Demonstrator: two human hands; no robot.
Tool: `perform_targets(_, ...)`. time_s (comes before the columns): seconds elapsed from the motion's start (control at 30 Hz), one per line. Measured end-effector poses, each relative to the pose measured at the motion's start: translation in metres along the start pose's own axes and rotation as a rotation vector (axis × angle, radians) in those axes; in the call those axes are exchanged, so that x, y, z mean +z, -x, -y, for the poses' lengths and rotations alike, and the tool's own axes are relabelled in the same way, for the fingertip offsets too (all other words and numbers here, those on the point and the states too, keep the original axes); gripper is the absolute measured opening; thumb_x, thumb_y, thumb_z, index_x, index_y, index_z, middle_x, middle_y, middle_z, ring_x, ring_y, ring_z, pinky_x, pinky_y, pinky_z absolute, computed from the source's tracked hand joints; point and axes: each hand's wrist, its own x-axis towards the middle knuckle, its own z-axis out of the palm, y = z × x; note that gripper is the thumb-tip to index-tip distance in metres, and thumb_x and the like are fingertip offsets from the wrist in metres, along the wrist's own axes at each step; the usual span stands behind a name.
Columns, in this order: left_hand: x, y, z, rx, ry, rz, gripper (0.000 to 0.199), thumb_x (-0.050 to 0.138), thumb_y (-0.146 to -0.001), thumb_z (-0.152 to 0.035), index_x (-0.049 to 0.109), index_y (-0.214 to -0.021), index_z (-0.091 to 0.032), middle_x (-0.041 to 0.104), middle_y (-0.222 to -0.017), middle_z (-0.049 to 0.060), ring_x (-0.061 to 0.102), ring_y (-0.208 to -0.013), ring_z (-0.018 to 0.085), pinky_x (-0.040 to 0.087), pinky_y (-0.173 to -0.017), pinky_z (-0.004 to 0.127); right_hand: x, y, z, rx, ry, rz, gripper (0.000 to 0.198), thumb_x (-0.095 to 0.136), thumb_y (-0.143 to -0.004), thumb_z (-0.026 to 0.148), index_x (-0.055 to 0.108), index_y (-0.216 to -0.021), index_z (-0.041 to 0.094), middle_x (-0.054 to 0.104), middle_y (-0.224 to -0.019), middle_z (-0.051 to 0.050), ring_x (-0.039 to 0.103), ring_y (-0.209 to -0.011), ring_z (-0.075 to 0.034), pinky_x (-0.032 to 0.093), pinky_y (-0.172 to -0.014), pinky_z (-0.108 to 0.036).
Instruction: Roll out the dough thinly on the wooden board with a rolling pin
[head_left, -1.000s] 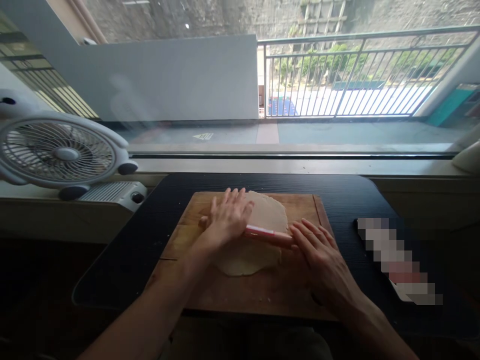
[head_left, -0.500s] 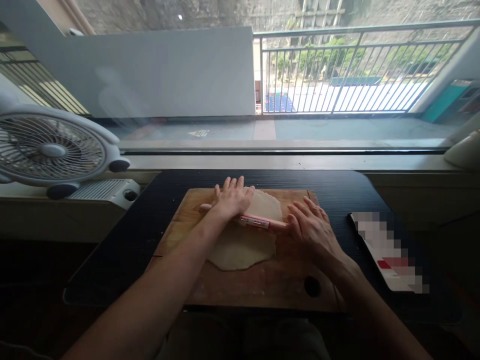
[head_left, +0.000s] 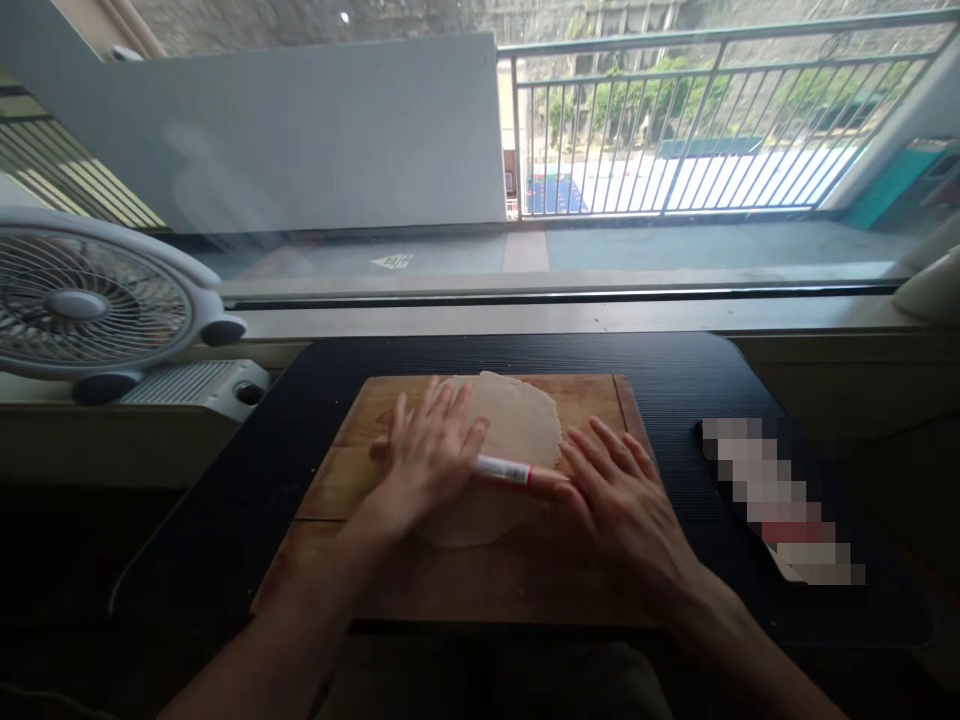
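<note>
A thin, pale sheet of dough [head_left: 517, 412] lies on a wooden cutting board [head_left: 480, 592]. Across the sheet runs a wooden rolling pin [head_left: 508, 471] with a printed label at its middle, slanting slightly down to the right. My left hand [head_left: 433, 445] rests palm down over the pin's left part, its fingers stretched out and a little blurred. On the right end of the pin, my right hand [head_left: 611, 490] presses with its palm, fingers extended forward over the board. Both hands hide parts of the pin, and the left one covers some of the dough.
The board sits on a black table [head_left: 247, 470] below a large window. At the right of the table lies a flat object [head_left: 780, 500], partly pixelated. A white fan [head_left: 82, 300] and a white box-shaped device [head_left: 195, 390] stand at the left.
The rolling pin has come back toward me over the dough and turned, its label now showing a barcode side. Both hands moved with it; the left also shifted left. The view moved slightly.
</note>
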Motion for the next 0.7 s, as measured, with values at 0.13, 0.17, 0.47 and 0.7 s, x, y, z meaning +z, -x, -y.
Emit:
perform_targets(0.13, -0.003, -0.077, -0.013, -0.128, 0.091, 0.182, 0.07, 0.016, -0.09, -0.057, 0.025, -0.146, -0.016, 0.029, -0.151, 0.009, 0.014, -0.142, 0.028, 0.013, -0.111, 0.056, 0.007, -0.04, -0.025, 0.181, 0.003, 0.001, 0.04, 0.034, -0.096, 0.039, 0.057, -0.121, 0.019, 0.051, -0.135, -0.011, 0.035, -0.133, -0.028, 0.032, -0.104, -0.051)
perform_targets(0.17, -0.004, -0.081, -0.015, -0.134, 0.096, 0.191, 0.07, 0.015, -0.09, -0.057, 0.025, -0.146, -0.016, 0.03, -0.15, 0.009, 0.014, -0.142, 0.028, 0.014, -0.111, 0.057, 0.006, -0.041, -0.026, 0.191, 0.002, 0.006, 0.039, 0.034, -0.096, 0.039, 0.058, -0.119, 0.019, 0.051, -0.135, -0.011, 0.035, -0.133, -0.028, 0.033, -0.103, -0.05)
perform_targets(0.47, 0.003, 0.081, 0.018, 0.149, -0.046, -0.135, 0.058, 0.026, -0.092, -0.044, 0.031, -0.144, -0.02, 0.028, -0.151, 0.007, 0.015, -0.142, 0.025, 0.009, -0.114, 0.052, -0.017, 0.04, 0.021, -0.093, -0.109, 0.085, 0.042, 0.039, -0.095, 0.029, 0.043, -0.136, 0.019, 0.042, -0.143, -0.005, 0.028, -0.137, -0.022, 0.022, -0.112, -0.044)
perform_targets(0.7, 0.002, -0.012, -0.006, 0.035, 0.004, -0.011, 0.061, 0.02, -0.093, -0.049, 0.03, -0.144, -0.019, 0.033, -0.149, 0.009, 0.017, -0.141, 0.027, 0.01, -0.112, 0.056, -0.007, -0.01, -0.009, 0.084, -0.08, 0.088, 0.029, 0.037, -0.096, 0.034, 0.061, -0.109, 0.025, 0.055, -0.131, -0.003, 0.037, -0.131, -0.024, 0.031, -0.106, -0.047)
